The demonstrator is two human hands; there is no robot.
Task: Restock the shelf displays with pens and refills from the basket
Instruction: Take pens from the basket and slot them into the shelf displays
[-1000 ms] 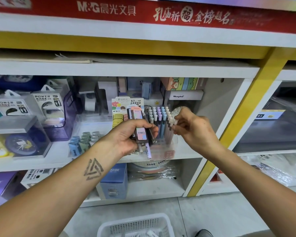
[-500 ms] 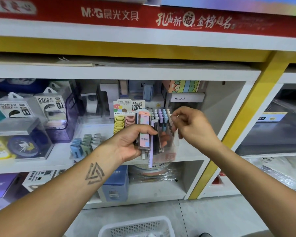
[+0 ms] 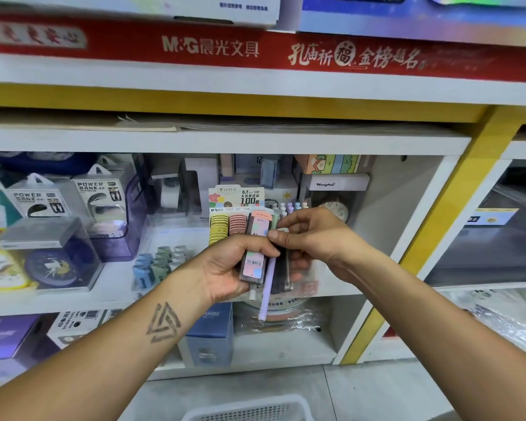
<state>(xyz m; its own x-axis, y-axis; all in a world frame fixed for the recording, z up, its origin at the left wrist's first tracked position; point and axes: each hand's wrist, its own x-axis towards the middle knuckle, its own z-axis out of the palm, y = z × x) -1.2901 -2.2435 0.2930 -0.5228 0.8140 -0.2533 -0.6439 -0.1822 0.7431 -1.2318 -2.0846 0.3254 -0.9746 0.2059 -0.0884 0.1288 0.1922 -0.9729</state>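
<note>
Refill packs [image 3: 254,253]: a small bundle, long axes near upright, gripped in the left hand [image 3: 225,268] with thumb across the front; a lilac pen [image 3: 266,287] hangs below the same grip.

Right hand [image 3: 313,238]: just right of the bundle, touching it; fingers curled and pinching the top of one piece at the bundle's right edge. Which piece cannot be told.

Display [image 3: 236,220]: lead-refill rack with yellow and pink rows, directly behind the hands, slightly up and left of them. A pen holder [image 3: 287,206] with pastel caps stands behind the right hand. Judged: the right hand is nearer both slots and will carry the next piece back and down.

Basket [image 3: 249,410]: on the floor below the hands, rim only in view.
</note>
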